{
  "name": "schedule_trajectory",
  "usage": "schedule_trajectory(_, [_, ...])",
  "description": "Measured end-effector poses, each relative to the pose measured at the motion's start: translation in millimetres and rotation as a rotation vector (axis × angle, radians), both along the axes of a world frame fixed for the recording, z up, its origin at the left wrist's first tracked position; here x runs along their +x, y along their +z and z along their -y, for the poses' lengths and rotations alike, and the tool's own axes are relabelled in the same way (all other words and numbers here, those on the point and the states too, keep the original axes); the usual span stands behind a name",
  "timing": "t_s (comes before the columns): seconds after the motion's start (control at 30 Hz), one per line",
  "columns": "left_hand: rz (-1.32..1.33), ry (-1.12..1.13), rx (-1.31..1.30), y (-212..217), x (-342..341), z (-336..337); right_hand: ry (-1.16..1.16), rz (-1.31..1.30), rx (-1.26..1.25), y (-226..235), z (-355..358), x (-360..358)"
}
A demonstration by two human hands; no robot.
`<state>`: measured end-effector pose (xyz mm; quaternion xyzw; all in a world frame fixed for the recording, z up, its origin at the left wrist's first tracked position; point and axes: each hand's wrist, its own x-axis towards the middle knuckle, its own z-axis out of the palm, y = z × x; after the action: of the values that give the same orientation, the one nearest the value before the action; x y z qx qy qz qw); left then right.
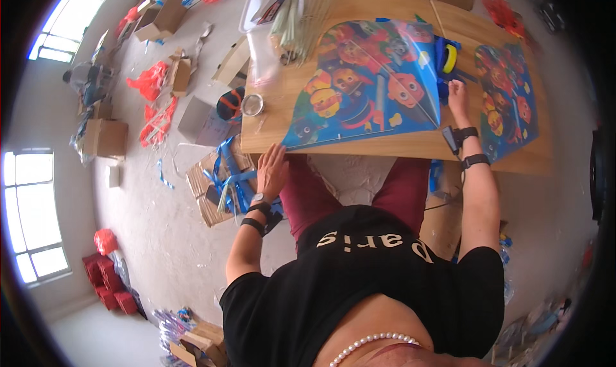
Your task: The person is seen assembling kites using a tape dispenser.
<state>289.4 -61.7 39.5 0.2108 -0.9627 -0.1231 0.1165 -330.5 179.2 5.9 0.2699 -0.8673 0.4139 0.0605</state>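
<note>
A blue kite sheet (359,113) printed with colourful cartoon figures lies across the wooden table. Thin rods run along its near edge and diagonally over it. At its left corner, by the table's front edge, my left hand (273,169) rests with fingers stretched out. My right hand (458,101) is over the table just past the kite's right edge, fingers drawn together; what they hold, if anything, is too small to make out. Just beyond it is a blue tape dispenser (443,71) with a yellow round part (451,57).
A second printed kite sheet (507,104) lies at the table's right. At the back left stand a clear plastic bin (256,21) and a bundle of pale rods (287,36). A tape roll (252,105) sits at the left edge. Cardboard boxes (106,139) and red plastic bags (149,80) litter the floor.
</note>
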Motion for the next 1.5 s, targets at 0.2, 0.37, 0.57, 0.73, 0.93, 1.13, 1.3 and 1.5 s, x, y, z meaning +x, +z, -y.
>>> schedule_trajectory(0.2, [-0.469, 1.022, 0.556, -62, 12, -5, 0.064, 0.112, 0.124, 12, 35, 6])
schedule_trajectory(0.37, [-0.827, 1.119, 0.929, -71, -13, -5, 0.047, 0.294, 0.091, 16, 28, -1])
schedule_trajectory(0.57, [-0.899, 1.146, 1.090, -61, -17, 5, 0.047, 0.419, 0.036, 13, 28, -5])
schedule_trajectory(0.73, [-0.929, 1.008, 1.028, -48, -26, 2, 0.035, 0.544, -0.015, 10, 27, -18])
schedule_trajectory(0.93, [-1.061, 0.929, 1.089, -30, -32, -1, 0.039, 0.676, -0.072, 15, 23, -21])
schedule_trajectory(1.13, [-0.891, 1.107, 0.976, -47, -21, 7, -0.017, 0.892, 0.032, 24, 24, -32])
schedule_trajectory(1.3, [-0.778, 1.164, 0.609, -44, -35, -6, 0.014, 0.990, -0.034, 38, 13, -36])
schedule_trajectory(1.5, [-0.648, 0.953, 0.417, -26, -38, -27, 0.127, 1.088, -0.223, 54, 14, -20])
